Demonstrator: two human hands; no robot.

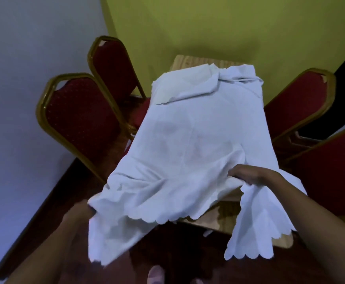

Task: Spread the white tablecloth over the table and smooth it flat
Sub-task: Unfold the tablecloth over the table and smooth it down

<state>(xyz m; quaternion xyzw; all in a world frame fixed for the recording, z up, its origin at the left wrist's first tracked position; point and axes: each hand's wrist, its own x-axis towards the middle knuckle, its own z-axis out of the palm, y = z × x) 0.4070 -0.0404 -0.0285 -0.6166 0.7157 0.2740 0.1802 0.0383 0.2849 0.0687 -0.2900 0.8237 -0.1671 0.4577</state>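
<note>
Nearest the viewer, the white tablecloth (188, 144) hangs off the table's (210, 219) near edge, scalloped hem dangling. It lies lengthwise over the table, still doubled at the far end, so bare wood shows at the near and far corners. Each hand grips it at the near end, presumably to draw it across. The left hand (79, 212), off the table's near-left corner, is clenched on a bunched corner; the right hand (249, 174), arm reaching over the near edge, pinches a fold. Red chairs (81, 119) flank the table.
</note>
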